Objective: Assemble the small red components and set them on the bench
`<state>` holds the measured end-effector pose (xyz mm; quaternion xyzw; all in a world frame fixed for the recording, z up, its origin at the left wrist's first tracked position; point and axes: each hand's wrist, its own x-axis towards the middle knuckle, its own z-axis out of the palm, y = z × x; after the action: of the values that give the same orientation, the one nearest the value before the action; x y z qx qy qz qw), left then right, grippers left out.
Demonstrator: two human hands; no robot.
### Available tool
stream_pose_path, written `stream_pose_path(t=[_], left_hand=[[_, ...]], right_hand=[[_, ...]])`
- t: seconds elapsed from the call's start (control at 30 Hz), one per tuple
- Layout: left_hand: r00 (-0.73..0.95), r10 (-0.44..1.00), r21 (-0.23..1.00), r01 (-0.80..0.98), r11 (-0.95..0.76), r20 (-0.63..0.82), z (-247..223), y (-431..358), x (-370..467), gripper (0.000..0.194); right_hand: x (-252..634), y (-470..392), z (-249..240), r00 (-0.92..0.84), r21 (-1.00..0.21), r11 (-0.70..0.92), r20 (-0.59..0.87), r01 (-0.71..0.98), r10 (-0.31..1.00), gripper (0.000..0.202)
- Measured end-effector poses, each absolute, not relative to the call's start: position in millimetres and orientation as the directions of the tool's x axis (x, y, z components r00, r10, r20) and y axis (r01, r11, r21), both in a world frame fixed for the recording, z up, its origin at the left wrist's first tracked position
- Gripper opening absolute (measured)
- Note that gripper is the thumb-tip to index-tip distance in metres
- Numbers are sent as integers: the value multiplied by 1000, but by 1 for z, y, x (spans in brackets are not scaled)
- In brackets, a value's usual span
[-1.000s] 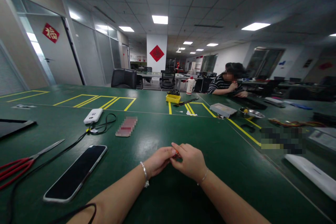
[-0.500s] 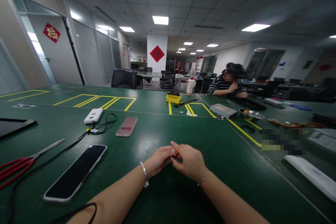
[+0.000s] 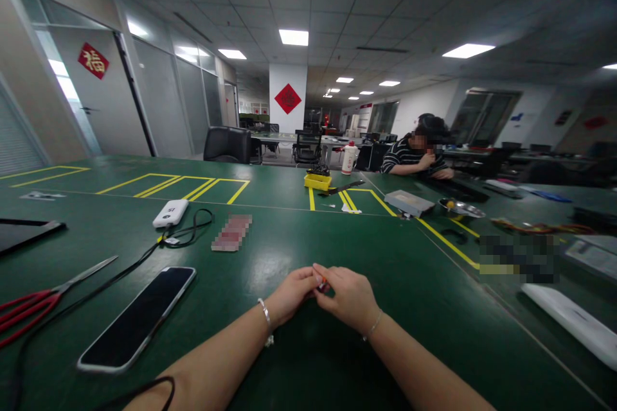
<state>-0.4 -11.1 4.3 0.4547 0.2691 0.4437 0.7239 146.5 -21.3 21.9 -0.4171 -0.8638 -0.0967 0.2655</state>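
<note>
A small red and orange object shows between my hands, mostly hidden by the fingers; its shape is too small to tell. My left hand is closed on it from the left, thumb and fingers pinched together. From the right, my right hand wraps its fingers over the same object, the fingertips meeting those of the other hand. Both hands are held over the near middle of the green table.
To the left lie a phone, red-handled scissors, a white power bank with a black cable and a blurred pinkish card. A yellow box stands farther back. A person sits at the back right.
The fingers have shifted slightly around the small object, and less of its red part shows. The view has moved very slightly.
</note>
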Motion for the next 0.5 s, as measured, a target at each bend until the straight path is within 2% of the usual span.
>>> stream_pose_path(t=[0.27, 0.5], left_hand=[[421, 906, 933, -341, 114, 43, 3, -9, -1, 14], [391, 919, 952, -297, 69, 55, 5, -9, -3, 12]], right_hand=[[146, -23, 26, -503, -35, 617, 543, 786, 672, 43], [149, -20, 25, -538, -8, 659, 571, 752, 620, 34]])
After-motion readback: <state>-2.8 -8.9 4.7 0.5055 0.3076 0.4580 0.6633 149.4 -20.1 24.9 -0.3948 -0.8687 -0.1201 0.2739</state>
